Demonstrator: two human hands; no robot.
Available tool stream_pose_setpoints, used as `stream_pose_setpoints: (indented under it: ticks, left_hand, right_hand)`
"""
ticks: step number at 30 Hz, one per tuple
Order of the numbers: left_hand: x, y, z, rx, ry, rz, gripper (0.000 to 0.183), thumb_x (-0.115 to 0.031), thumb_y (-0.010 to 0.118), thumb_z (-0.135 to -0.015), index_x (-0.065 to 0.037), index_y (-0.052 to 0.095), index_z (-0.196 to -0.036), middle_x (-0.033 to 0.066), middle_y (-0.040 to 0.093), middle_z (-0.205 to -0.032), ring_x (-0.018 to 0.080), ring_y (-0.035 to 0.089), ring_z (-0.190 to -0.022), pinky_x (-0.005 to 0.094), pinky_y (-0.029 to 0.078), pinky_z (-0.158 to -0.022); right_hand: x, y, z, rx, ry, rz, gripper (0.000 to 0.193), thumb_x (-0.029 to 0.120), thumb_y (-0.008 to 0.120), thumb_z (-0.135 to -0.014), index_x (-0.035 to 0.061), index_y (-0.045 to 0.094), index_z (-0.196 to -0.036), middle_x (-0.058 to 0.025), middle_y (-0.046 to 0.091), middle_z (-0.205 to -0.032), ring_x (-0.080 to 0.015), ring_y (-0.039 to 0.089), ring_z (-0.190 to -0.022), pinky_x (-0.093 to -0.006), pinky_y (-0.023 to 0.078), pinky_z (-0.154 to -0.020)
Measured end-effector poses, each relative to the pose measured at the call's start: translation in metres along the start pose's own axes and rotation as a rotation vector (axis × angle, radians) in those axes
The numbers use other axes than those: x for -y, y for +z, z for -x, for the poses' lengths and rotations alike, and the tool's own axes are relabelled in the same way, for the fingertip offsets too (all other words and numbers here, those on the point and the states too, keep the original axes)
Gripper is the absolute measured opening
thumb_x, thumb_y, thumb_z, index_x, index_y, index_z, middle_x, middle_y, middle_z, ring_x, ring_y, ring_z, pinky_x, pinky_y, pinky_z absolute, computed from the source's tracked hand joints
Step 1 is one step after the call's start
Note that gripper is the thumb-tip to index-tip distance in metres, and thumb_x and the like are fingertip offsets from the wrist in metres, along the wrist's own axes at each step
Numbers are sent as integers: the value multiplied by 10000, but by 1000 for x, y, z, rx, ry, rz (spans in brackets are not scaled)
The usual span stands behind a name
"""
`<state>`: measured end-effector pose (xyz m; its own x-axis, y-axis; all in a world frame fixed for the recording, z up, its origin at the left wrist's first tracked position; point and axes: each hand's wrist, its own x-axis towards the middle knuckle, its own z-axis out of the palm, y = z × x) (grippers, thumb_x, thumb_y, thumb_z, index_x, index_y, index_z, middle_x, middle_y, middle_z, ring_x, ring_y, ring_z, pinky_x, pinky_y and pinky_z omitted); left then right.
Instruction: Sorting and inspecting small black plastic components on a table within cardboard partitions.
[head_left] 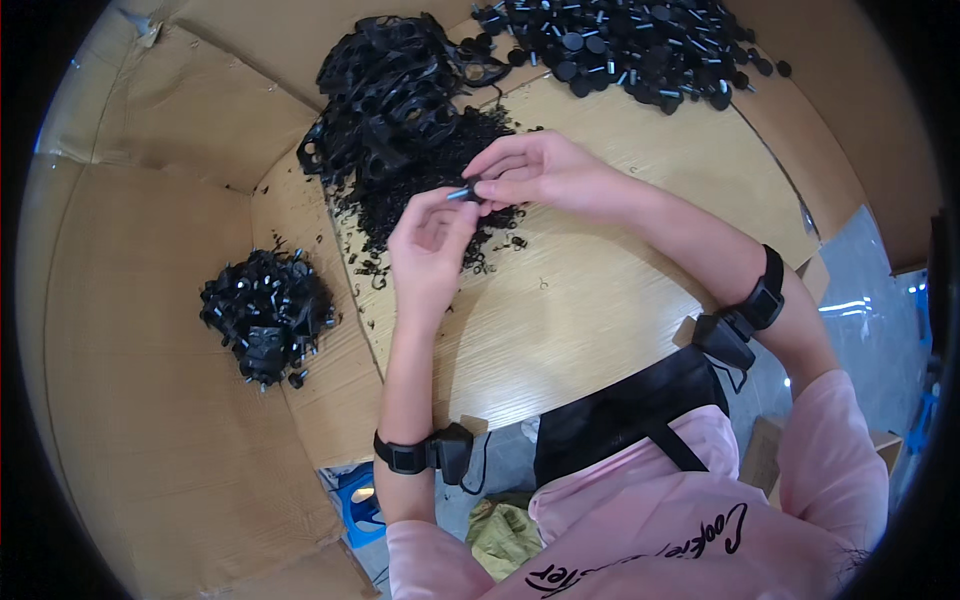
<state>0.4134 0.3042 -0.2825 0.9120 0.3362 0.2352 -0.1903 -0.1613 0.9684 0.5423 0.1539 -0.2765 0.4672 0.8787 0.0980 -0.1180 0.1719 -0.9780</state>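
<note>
Over the far-left part of the table my two hands meet at a small screw [459, 194] with a black head and a bare metal shank. The thumb and fingers of my right hand [545, 178] pinch it at the black head. My left hand [428, 240] is curled beside the shank, thumb and fingertips closed against the same piece; its exact contact is partly hidden. Beneath the hands spreads a heap of tiny black scraps [385, 215], some of them ring-shaped. Directly behind it lies a tangled pile of black rubbery strips [385, 90] with holes.
At the far right is a large pile of black round-headed screws [620, 45]. Another pile of black parts with metal shanks [268, 312] sits on cardboard at the left. Tall cardboard walls [150, 300] surround the wooden tabletop [590, 280]. Straps with black boxes [725, 340] are on both forearms.
</note>
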Motion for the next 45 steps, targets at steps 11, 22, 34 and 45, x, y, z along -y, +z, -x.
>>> stream_pose_setpoints:
  ticks: [11,22,34,45]
  left_hand:
    - [5,-18,-10,-151,-45,6,95,-58,637,-895,-27,569,-955,27,596,-896,90,538,-782,220,431,-706]
    - [-3,-86,-12,-700,193,285,146,-30,560,-931,0,512,-1066,99,566,-1057,162,539,-964,277,436,-856]
    - [-19,-32,-9,-103,-17,641,145,-224,495,-990,-123,475,-1092,169,586,-1184,264,579,-1102,370,443,-979]
    - [-7,-26,4,83,16,232,173,-83,631,-899,-35,542,-1040,55,616,-887,81,583,-711,220,496,-596]
  right_hand:
    - [-1,-6,2,-13,-26,94,306,100,678,-854,-20,616,-1130,-116,683,-985,-155,658,-926,-275,508,-850]
    - [14,-34,4,-172,-61,174,309,94,680,-847,15,611,-1138,-95,662,-1030,-155,643,-968,-266,495,-878]
    - [6,7,-4,-53,-17,-21,295,165,564,-951,-18,560,-1182,-126,656,-1047,-192,657,-930,-293,502,-850]
    - [18,17,2,20,9,-31,326,105,569,-939,-21,543,-1239,-145,616,-1165,-176,591,-1043,-306,470,-909]
